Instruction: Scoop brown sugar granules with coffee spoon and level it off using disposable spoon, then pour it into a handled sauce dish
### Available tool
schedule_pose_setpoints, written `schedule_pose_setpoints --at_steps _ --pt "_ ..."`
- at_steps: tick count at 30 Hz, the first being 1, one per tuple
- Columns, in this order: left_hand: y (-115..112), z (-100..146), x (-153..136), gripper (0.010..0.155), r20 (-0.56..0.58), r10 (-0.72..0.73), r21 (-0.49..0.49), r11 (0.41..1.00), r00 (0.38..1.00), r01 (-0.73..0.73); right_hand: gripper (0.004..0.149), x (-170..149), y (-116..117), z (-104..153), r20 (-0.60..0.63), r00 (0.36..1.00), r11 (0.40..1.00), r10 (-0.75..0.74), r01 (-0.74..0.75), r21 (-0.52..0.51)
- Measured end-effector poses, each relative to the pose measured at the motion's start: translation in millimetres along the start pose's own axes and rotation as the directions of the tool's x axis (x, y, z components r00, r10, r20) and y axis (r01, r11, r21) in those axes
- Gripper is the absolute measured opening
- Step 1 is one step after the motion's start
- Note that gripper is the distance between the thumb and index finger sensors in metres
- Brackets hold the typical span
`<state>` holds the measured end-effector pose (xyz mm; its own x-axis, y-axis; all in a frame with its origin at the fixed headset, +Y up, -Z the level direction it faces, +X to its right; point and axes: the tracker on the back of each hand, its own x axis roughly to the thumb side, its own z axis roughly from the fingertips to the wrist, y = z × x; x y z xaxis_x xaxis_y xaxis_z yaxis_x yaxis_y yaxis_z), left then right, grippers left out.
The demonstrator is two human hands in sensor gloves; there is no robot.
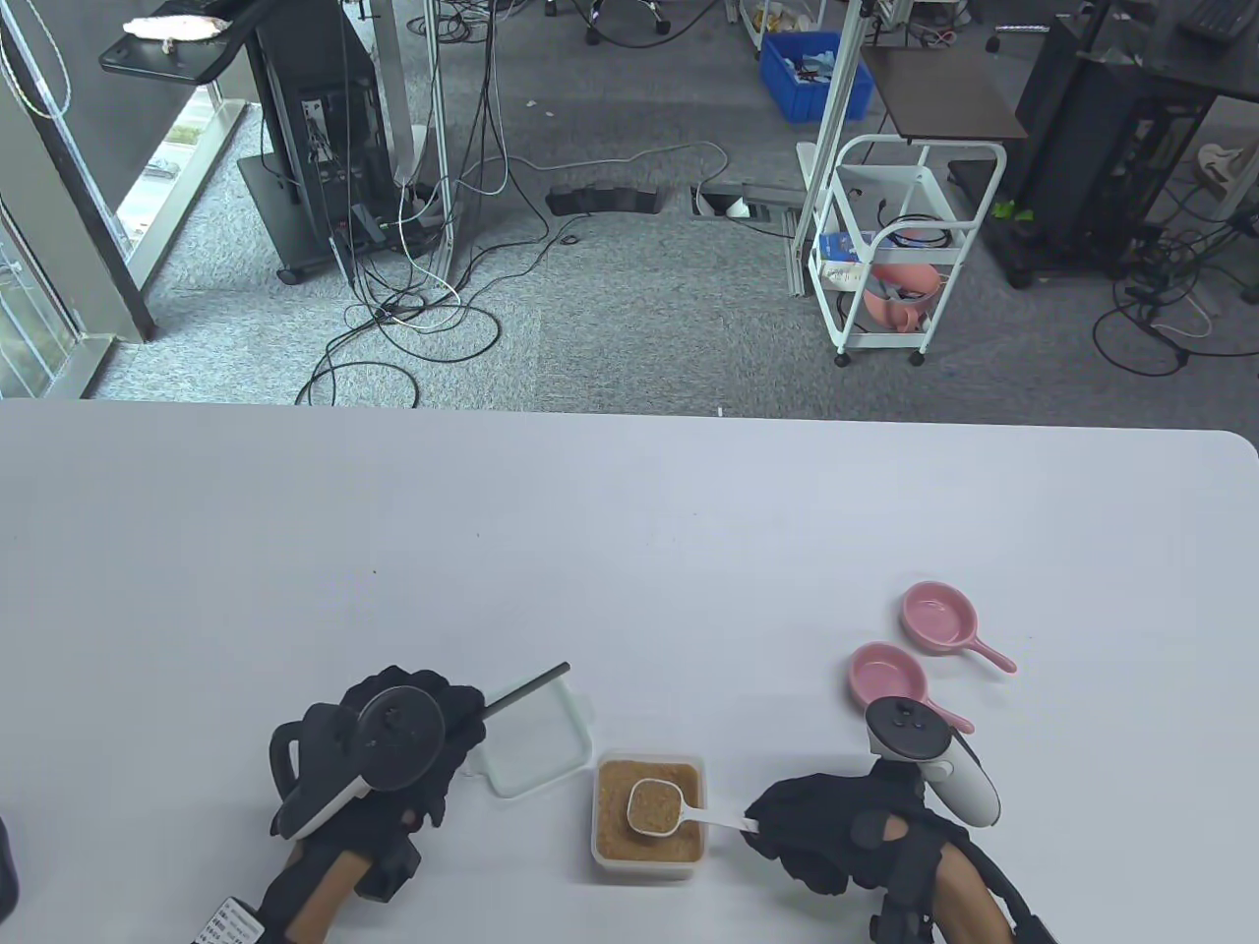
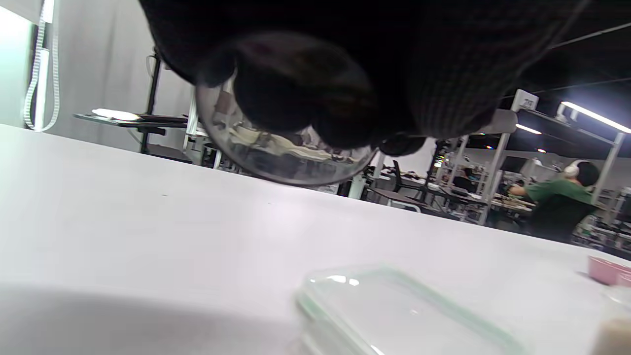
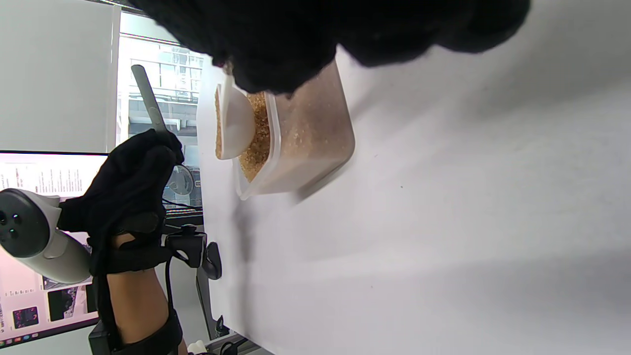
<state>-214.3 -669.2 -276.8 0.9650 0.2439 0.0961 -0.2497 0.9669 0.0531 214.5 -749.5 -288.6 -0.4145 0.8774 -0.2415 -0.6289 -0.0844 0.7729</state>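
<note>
A clear tub of brown sugar stands near the table's front edge. My right hand pinches the handle of the white coffee spoon, whose bowl is heaped with sugar and sits just over the tub. The right wrist view shows that spoon at the tub's rim. To the left, my left hand grips the grey disposable spoon, handle pointing up and right, away from the tub. Its shiny bowl shows under my fingers. Two pink handled sauce dishes lie at the right.
The tub's clear lid lies upside down between my left hand and the tub, also in the left wrist view as the lid. The table's front edge is close behind both hands. A person in green works far off.
</note>
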Motion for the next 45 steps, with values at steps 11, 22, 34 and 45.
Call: schedule_pose_setpoints --at_steps 11,22,34,45 --pt "-27.2 -21.3 -45.6 0.042 -0.2 -0.069 -0.137 0.99 0.977 0.042 0.043 0.2 -0.4 0.0 0.003 1.0 1.0 0.003 -0.003 -0.016" --pt "-45.9 -29.2 -53.7 0.042 -0.25 -0.119 -0.205 0.977 0.961 0.067 0.043 0.0 -0.5 0.2 0.0 1.0 1.0 0.007 -0.007 -0.016" --pt "-55.7 -31.2 -53.7 0.042 -0.269 -0.166 -0.232 0.967 0.949 0.104 0.043 0.1 -0.6 0.2 -0.003 1.0 1.0 0.01 -0.01 -0.019" --pt "-53.1 -29.0 -50.9 0.046 -0.285 -0.203 -0.233 0.963 0.937 0.138 0.043 0.1 -0.5 0.3 -0.005 1.0 1.0 0.012 -0.012 -0.02"
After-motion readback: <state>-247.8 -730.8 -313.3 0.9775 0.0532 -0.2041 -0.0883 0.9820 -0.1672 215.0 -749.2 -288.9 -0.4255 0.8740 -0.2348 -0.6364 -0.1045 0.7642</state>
